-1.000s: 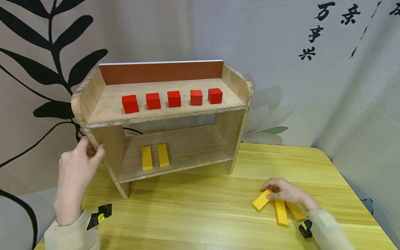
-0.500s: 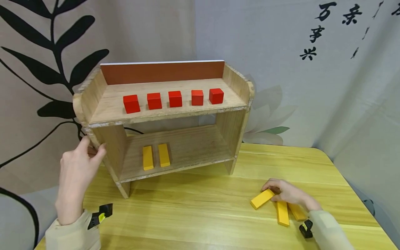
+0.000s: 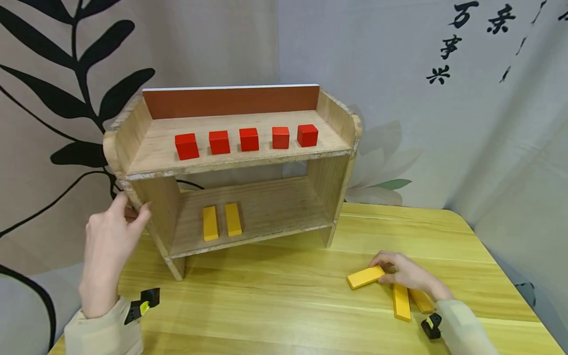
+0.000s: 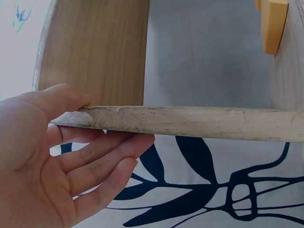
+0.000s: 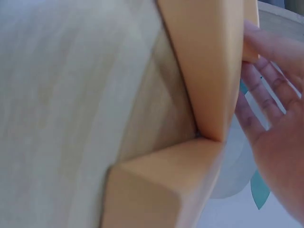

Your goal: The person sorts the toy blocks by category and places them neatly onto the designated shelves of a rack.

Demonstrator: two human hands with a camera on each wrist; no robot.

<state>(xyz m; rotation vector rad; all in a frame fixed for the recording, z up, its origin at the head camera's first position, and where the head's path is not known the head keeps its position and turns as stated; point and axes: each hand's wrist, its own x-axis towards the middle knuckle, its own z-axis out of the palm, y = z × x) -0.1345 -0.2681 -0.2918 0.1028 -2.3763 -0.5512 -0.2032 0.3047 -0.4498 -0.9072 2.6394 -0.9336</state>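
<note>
My left hand [image 3: 108, 241] holds the left side panel of a small two-tier wooden shelf [image 3: 284, 207]. In the left wrist view, thumb and fingers lie on opposite faces of that panel's edge [image 4: 204, 123]. Over the table at right, my right hand [image 3: 404, 271] pinches one end of a yellow block [image 3: 365, 277], a flat oblong pointing left. Just under this hand lie two more yellow blocks, one [image 3: 401, 303] in front and another [image 3: 420, 300] partly hidden by the wrist. The right wrist view shows the held block [image 5: 251, 35] only in part, beside the thumb.
Two yellow blocks [image 3: 210, 223] lie side by side on the lower tier, towards its left. Several red cubes [image 3: 249, 140] stand in a row on the upper tier. A printed curtain [image 3: 355, 59] hangs behind the wooden table [image 3: 284, 305].
The yellow block in my right hand has swung round, its free end moving left and up until it lies nearly level across the view. My left hand keeps its hold on the shelf.
</note>
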